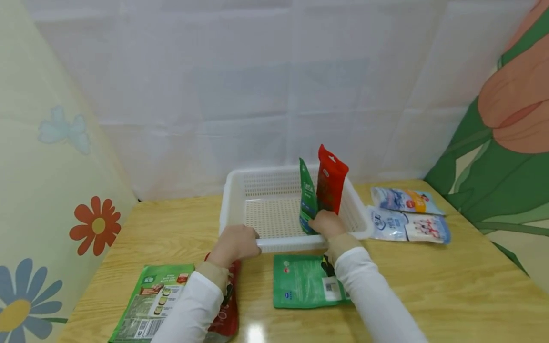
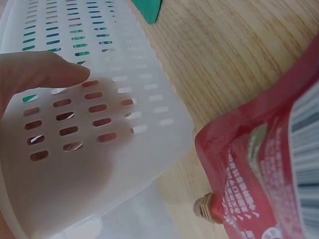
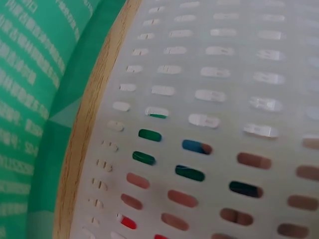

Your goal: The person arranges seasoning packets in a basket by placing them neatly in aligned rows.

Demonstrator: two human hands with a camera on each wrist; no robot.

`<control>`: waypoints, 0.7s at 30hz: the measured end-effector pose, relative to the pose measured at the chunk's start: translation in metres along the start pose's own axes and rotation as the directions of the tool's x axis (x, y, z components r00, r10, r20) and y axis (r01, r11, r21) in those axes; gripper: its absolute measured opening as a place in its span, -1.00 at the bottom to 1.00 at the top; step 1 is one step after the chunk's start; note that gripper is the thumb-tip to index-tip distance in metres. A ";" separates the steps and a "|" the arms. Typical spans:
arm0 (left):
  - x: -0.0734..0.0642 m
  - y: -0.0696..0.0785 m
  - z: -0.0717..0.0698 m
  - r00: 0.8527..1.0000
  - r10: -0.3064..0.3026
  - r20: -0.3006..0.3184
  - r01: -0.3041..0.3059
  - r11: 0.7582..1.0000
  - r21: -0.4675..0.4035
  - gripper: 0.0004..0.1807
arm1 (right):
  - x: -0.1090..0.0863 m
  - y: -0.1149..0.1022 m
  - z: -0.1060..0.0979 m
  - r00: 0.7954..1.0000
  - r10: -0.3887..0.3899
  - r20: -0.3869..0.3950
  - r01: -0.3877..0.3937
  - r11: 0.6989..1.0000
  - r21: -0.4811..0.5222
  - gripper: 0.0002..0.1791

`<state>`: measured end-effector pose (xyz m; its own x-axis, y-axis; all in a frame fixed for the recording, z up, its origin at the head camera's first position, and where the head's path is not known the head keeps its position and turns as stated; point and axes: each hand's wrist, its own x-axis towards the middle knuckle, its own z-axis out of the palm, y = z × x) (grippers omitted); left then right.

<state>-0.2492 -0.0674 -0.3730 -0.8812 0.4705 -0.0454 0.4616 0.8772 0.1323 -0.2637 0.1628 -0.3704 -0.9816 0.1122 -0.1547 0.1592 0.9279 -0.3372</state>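
A white slotted plastic basket stands at the back of the table. My left hand grips its front-left rim; in the left wrist view the thumb lies against the outer wall and the fingers show faintly through the slots. Inside the basket, toward the right, my right hand holds a green packet upright by its lower part. Just beyond it a red packet also stands upright. The right wrist view shows only the basket wall, with bits of green, red and fingers behind its slots.
A green pouch lies before the basket. Under my left forearm is a red spouted pouch, beside a green-and-grey packet. Two blue-white packets lie right of the basket. A white sheet hangs behind the table.
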 end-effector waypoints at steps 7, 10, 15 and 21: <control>-0.001 0.000 -0.002 1.000 -0.005 0.010 0.005 1.000 -0.011 -0.91 | -0.001 -0.003 -0.001 0.999 0.031 0.015 -0.030 0.998 -0.048 -0.51; -0.001 0.000 -0.003 1.000 -0.001 -0.002 0.001 1.000 0.005 -0.93 | -0.001 -0.003 -0.002 1.000 0.031 0.004 -0.030 0.998 -0.062 -0.55; -0.002 -0.001 -0.002 1.000 -0.014 -0.014 0.014 1.000 0.007 -0.95 | 0.001 -0.004 -0.001 1.000 0.019 -0.021 -0.020 0.998 -0.058 -0.59; -0.001 -0.001 -0.002 1.000 -0.012 -0.011 0.012 1.000 -0.007 -0.95 | 0.002 -0.004 -0.002 0.999 0.031 -0.034 -0.033 0.998 -0.054 -0.62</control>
<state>-0.2483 -0.0687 -0.3715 -0.8876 0.4592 -0.0364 0.4506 0.8820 0.1382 -0.2663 0.1601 -0.3679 -0.9791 0.1531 -0.1337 0.1856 0.9416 -0.2809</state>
